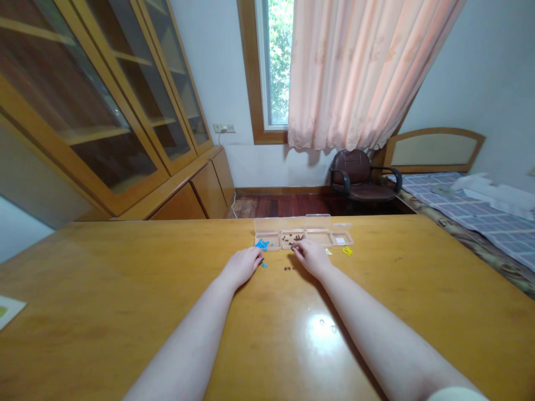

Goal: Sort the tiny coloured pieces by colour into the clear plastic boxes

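Observation:
A clear plastic organizer box (303, 233) with several compartments and raised lids sits at the far middle of the wooden table (125, 289). Blue pieces (262, 243) lie in its left compartment, brown pieces (295, 238) in the one beside it. My left hand (243, 266) rests on the table just below the blue compartment, fingers curled near a loose blue piece (264, 264). My right hand (311, 257) reaches to the brown compartment's front edge, fingertips pinched; what they hold is too small to see. Loose brown pieces (287, 268) lie between my hands. Yellow pieces (346, 251) lie right of my right hand.
A glass-fronted wooden cabinet (104, 111) stands at the left. Beyond the table are a dark armchair (361, 177), a window with a pink curtain (359, 72), and a bed (480, 211) at the right. A paper corner (8, 309) lies at the table's left edge.

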A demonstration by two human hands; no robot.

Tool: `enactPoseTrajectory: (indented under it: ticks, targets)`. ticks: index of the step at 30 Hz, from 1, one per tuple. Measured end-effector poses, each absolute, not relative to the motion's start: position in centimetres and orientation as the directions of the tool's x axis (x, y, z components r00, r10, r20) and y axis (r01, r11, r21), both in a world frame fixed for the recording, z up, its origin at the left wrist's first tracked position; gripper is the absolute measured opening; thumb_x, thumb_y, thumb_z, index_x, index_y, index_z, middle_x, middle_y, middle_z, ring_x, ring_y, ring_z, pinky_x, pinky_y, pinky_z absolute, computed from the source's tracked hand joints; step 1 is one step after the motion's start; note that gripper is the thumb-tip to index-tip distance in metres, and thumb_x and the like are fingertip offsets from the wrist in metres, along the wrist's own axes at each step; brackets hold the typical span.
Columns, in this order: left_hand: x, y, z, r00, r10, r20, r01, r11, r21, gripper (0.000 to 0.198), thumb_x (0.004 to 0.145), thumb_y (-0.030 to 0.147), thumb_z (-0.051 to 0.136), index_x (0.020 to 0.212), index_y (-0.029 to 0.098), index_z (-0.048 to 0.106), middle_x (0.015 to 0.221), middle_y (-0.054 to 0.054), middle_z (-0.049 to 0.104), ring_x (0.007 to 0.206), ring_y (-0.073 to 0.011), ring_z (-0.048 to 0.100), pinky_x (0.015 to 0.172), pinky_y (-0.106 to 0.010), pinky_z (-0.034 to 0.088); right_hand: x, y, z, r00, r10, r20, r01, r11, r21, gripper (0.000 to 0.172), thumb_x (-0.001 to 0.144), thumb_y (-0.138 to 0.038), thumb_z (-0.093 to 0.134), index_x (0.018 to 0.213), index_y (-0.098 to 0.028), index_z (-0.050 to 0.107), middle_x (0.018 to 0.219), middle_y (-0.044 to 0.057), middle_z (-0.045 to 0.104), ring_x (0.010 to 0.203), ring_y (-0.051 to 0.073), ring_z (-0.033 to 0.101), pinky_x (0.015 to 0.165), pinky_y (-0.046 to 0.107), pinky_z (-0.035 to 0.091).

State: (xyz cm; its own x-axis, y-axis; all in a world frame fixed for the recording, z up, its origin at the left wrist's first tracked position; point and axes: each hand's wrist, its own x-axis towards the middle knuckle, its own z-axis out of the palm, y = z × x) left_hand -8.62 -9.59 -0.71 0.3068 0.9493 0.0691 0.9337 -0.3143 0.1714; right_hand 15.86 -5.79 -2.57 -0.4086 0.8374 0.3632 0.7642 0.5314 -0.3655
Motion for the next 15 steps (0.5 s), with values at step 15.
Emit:
enactPoseTrajectory:
  ticks: [15]
  targets:
    - [-6.9,-8.5,-1.9,0.227,0.912,0.340,0.913,-0.321,0.251,0.021,0.090,0.027,0.042,0.098,0.021,0.061,0.096,-0.005,0.066,0.090,-0.0176,0.060,0.082,-0.029,0.045,15.2,-6.1,-2.8,-0.551,0.702,0.452,0.663,0.697,-0.274,0.016,0.085,-0.021,0.052,0.091,-0.019,0.067,0.081,0.005,0.066,0.079,0.016,0.057,0.077,0.027,0.041]
